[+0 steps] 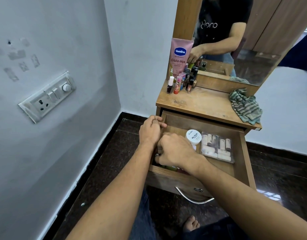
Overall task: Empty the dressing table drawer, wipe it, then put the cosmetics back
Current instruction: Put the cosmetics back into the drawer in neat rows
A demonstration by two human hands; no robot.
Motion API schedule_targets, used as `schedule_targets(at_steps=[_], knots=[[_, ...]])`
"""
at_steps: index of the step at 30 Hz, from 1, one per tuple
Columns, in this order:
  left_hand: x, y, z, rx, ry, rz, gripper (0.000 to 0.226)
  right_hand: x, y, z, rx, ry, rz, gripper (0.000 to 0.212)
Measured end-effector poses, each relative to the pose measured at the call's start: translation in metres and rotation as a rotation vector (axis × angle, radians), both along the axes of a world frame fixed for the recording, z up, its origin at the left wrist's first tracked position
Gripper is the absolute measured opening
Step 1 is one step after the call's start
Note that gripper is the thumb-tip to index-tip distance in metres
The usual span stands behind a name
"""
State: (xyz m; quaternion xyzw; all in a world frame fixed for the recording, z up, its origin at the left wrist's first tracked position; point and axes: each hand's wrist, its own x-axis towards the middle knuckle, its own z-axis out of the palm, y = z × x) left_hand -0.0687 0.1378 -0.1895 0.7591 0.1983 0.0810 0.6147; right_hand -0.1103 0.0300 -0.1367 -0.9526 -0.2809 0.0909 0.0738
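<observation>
A brown wooden drawer (pixel 201 122) is pulled open. A white round jar (pixel 193 136) and a clear plastic case of pale tubes (pixel 217 147) are laid side by side inside it.

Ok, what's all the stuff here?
Pink Vaseline lotion tube: one, pink, wooden tabletop back left.
Small cosmetic bottles and sticks: several, mixed colours, in front of tube.
Striped cloth: one, green-grey, tabletop right.
Wooden drawer: one, brown, open.
Round white tub: one, white, in drawer.
Clear plastic box of tubes: one, clear, right of tub.
Wall mirror: one, wood-framed, behind tabletop.
Switch panel: one, white, left wall.
Left hand: one, holds drawer's left wall.
Right hand: one, curled in drawer's front left.
</observation>
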Motion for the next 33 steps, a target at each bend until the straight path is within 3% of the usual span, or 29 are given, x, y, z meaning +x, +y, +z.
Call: schedule_targets(at_steps=[15,28,31,33], knots=[[-0.001,-0.001,0.001,0.018,-0.019,0.003,0.029,0.009,0.001,0.003,0.02,-0.029,-0.11,0.014],[-0.001,-0.001,0.004,0.047,0.001,0.016,0.028,0.017,-0.011,0.017,0.056,0.091,-0.109,0.019],[-0.001,0.0,0.004,0.051,0.003,0.025,0.029,0.04,-0.021,0.042,0.131,0.128,-0.146,0.018],[-0.001,-0.001,0.003,0.049,0.0,0.022,0.029,0.067,-0.026,0.06,0.267,0.028,-0.187,0.014]])
